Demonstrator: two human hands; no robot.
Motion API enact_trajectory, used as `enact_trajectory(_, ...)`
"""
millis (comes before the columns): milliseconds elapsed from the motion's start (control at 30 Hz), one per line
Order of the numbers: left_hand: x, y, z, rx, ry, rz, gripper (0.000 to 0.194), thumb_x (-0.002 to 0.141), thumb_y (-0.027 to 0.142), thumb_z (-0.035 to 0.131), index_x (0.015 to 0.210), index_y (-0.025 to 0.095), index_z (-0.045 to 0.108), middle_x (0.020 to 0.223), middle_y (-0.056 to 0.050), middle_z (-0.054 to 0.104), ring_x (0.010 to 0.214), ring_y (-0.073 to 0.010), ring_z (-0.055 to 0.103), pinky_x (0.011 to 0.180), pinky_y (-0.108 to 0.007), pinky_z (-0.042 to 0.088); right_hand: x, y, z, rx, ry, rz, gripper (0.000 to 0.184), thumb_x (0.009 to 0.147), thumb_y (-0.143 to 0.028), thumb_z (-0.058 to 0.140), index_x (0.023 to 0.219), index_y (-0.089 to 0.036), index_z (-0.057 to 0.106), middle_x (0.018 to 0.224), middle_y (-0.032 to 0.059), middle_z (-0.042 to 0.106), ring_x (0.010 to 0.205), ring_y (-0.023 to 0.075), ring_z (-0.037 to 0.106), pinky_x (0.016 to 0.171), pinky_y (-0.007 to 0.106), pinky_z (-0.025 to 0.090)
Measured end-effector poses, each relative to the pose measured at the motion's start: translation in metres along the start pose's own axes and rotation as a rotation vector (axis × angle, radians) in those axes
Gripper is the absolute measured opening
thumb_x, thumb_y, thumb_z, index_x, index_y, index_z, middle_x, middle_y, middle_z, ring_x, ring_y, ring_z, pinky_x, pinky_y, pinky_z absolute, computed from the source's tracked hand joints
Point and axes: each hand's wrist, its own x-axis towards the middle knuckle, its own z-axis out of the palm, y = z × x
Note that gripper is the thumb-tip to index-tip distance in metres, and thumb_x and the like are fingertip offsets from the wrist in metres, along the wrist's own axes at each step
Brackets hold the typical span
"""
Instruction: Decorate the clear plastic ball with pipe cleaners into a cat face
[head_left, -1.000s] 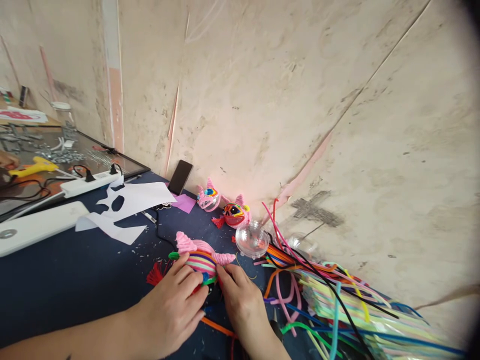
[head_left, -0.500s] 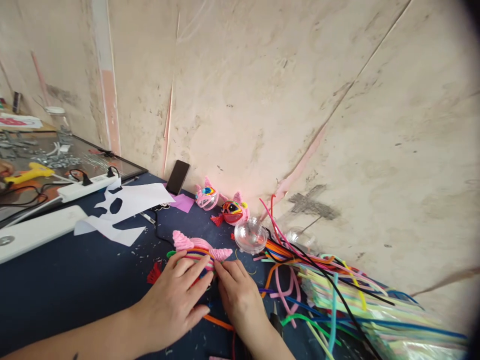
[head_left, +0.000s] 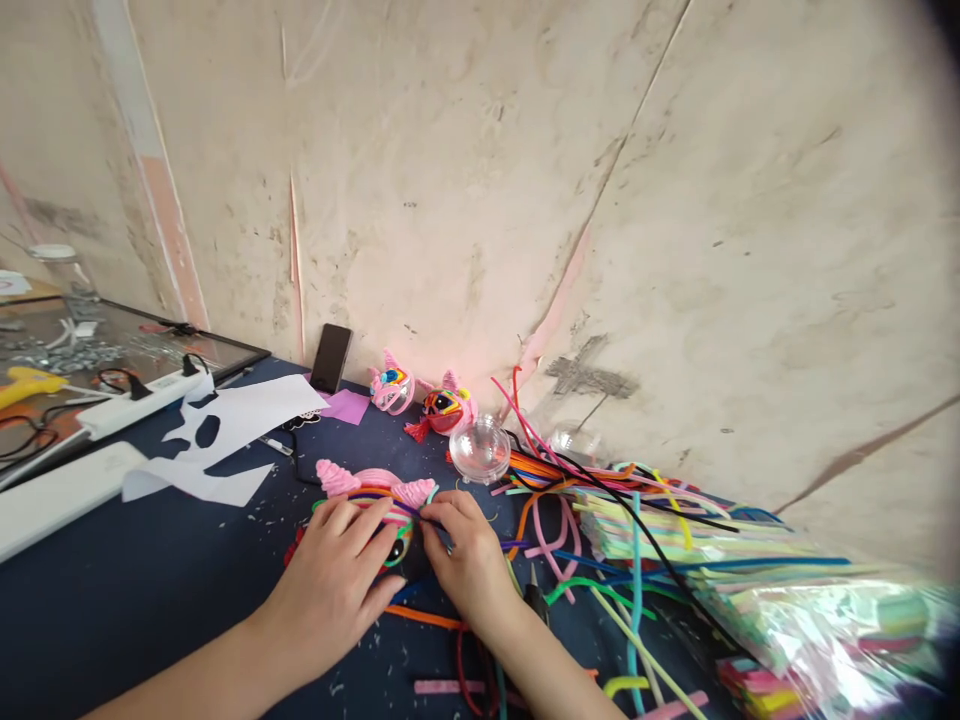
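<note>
A pink craft animal head (head_left: pixel 375 480), made of fuzzy pipe cleaners with two pointed ears and rainbow bands, lies on the dark blue table. Across its front my left hand (head_left: pixel 326 575) is laid, fingers bent over the bands and holding it. A black eye ringed in green (head_left: pixel 395 550) shows beside those fingers. At the head's right side my right hand (head_left: pixel 469 560) pinches a dark purple pipe cleaner (head_left: pixel 409 508) between thumb and fingertips. A red tassel (head_left: pixel 292 545) is partly hidden behind my left hand.
Two similar craft heads, one pink and blue (head_left: pixel 391 385) and one pink and red (head_left: pixel 448 403), stand by the wall. Clear plastic half-balls (head_left: pixel 480 450) and bundled pipe cleaners (head_left: pixel 660 515) lie right; white paper scraps (head_left: pixel 247 410), a phone (head_left: pixel 331 358) and a power strip (head_left: pixel 154 393) lie left.
The view has turned right, so everything shifts left in it. My right hand has come slightly away from the head's side, uncovering the eye and the purple pipe cleaner. My left hand stays on the head.
</note>
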Motion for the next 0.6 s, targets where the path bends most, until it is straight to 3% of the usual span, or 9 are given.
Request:
enact_trajectory(133,0.0004,-0.0015,0.0001,-0.003,0.016,0.004,0.024,0.086,0.027,0.053,0.107,0.017,0.061,0.118,-0.01,0.061,0.093,-0.0253,0.051,0.084,-0.045,0.042,-0.0027,0.0016,0.002,-0.017,-0.022,0.006,0.022,0.084,-0.005,0.044,0.088,-0.018,0.062,0.08,0.0042,0.061,0.072,0.0149,0.061,0.066,0.024,0.052)
enact_trajectory(233,0.0006,-0.0018,0.0008,0.002,0.026,0.007,0.025,0.086,0.028,0.052,0.107,0.017,0.061,0.117,-0.01,0.061,0.093,-0.0254,0.051,0.084,-0.046,0.042,-0.0057,0.0013,0.0014,-0.134,-0.072,-0.069,0.028,0.087,-0.005,0.041,0.1,-0.017,0.063,0.081,0.0049,0.061,0.071,0.0146,0.06,0.063,0.022,0.051)
enact_trajectory(400,-0.0006,-0.0004,0.0016,0.005,0.026,0.014,0.024,0.085,0.028,0.055,0.106,0.016,0.061,0.116,-0.01,0.061,0.095,-0.0268,0.051,0.086,-0.048,0.041,-0.0085,0.0008,-0.0003,-0.336,-0.153,-0.218,0.038,0.084,-0.003,0.041,0.115,-0.014,0.06,0.084,0.008,0.062,0.069,0.0183,0.059,0.059,0.027,0.051)
enact_trajectory(600,-0.0026,0.0056,0.0054,0.043,0.018,0.029,0.03,0.084,0.035,0.058,0.106,0.015,0.061,0.116,-0.011,0.062,0.096,-0.027,0.052,0.091,-0.05,0.039,-0.0068,0.0034,-0.0011,-0.36,-0.149,-0.335,0.033,0.088,-0.006,0.039,0.111,-0.009,0.061,0.084,0.0108,0.062,0.07,0.02,0.057,0.06,0.031,0.052)
